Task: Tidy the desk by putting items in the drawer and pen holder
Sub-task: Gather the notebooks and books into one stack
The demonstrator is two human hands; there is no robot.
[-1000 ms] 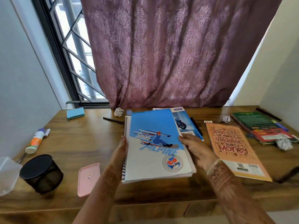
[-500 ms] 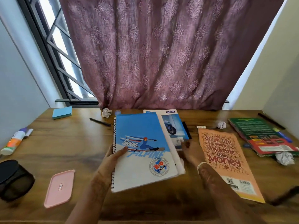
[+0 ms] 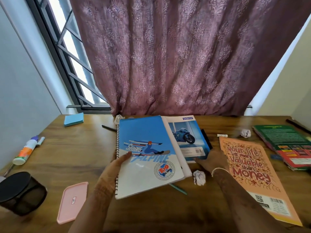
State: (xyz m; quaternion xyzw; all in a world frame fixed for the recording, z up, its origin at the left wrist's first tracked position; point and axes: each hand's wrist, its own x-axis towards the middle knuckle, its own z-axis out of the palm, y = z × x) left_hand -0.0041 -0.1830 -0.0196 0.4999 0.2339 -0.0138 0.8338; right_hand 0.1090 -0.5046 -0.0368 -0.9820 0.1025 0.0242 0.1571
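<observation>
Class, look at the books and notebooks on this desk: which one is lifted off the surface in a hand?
The spiral-bound blue snowboarder notebook: the left hand grips its spine edge, tilting it up. The motorcycle notebook, orange book and green book lie flat.

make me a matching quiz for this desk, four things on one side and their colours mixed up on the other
Things:
1. sticky notes
2. lid
3. pen holder
4. money book

Colours:
A. orange
B. black
C. blue
D. pink

Pairs: 1-C, 2-D, 3-B, 4-A
</observation>
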